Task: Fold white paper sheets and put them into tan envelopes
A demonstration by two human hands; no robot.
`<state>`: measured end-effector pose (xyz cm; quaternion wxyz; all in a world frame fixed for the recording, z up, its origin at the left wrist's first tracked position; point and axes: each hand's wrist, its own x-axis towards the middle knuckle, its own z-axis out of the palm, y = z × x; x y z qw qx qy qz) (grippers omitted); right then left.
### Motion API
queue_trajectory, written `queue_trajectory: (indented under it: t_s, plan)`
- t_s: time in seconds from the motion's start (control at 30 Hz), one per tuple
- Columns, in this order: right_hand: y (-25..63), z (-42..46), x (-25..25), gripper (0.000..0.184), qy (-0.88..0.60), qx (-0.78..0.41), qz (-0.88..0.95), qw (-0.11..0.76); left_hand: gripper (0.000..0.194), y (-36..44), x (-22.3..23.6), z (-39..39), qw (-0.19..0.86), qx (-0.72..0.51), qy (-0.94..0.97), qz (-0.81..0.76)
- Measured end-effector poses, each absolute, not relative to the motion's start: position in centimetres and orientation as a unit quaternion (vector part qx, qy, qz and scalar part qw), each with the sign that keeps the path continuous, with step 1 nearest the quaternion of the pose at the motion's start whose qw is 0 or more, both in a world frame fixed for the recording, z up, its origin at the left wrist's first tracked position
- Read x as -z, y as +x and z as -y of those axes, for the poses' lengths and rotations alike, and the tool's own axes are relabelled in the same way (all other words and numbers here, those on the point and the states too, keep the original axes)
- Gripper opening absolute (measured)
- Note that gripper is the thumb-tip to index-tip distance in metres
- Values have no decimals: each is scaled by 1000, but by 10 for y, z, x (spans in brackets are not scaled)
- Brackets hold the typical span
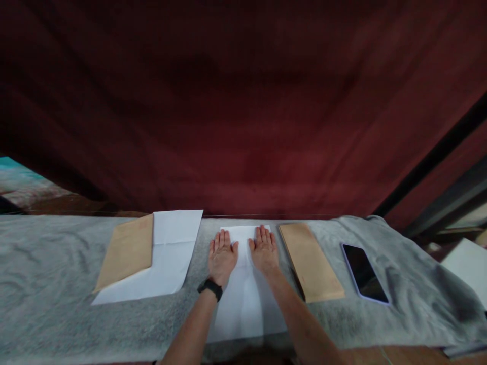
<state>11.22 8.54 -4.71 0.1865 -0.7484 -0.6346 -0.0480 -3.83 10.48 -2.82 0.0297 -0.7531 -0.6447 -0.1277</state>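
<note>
A white sheet of paper [243, 309] lies lengthwise in front of me on a grey cloth. My left hand [221, 257] rests flat on its far left edge, fingers stretched forward and thumb apart; a black band is on that wrist. Mirroring it, my right hand [264, 251] lies flat on the far right side of the same sheet. Neither hand holds anything. Faint creases run along the middle of the paper between the hands.
To the left, a brown envelope [131, 246] partly covers another creased white sheet [177, 263]. A stack of brown envelopes [310, 263] lies right of my right arm, then a phone [365, 272]. Grey cloth [57, 284] covers the surface; a dark red curtain-like sheet [243, 126] rises behind.
</note>
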Motion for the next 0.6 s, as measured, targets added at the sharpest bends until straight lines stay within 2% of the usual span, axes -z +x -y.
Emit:
queue_trajectory:
  t_s: [0.13, 0.23, 0.33, 0.6]
  plan:
    - [112, -84, 48, 60, -745, 50, 633, 204, 54, -58, 24, -100, 17, 115, -758, 642]
    - [111, -85, 51, 59, -741, 66, 632, 216, 53, -59, 22, -105, 32, 151, -771, 618]
    - [110, -86, 56, 58, -741, 81, 632, 214, 54, -42, 22, -117, 18, 183, -798, 574]
    - [128, -89, 51, 51, -718, 60, 667, 191, 55, -4, 31, -118, -17, 175, -844, 507]
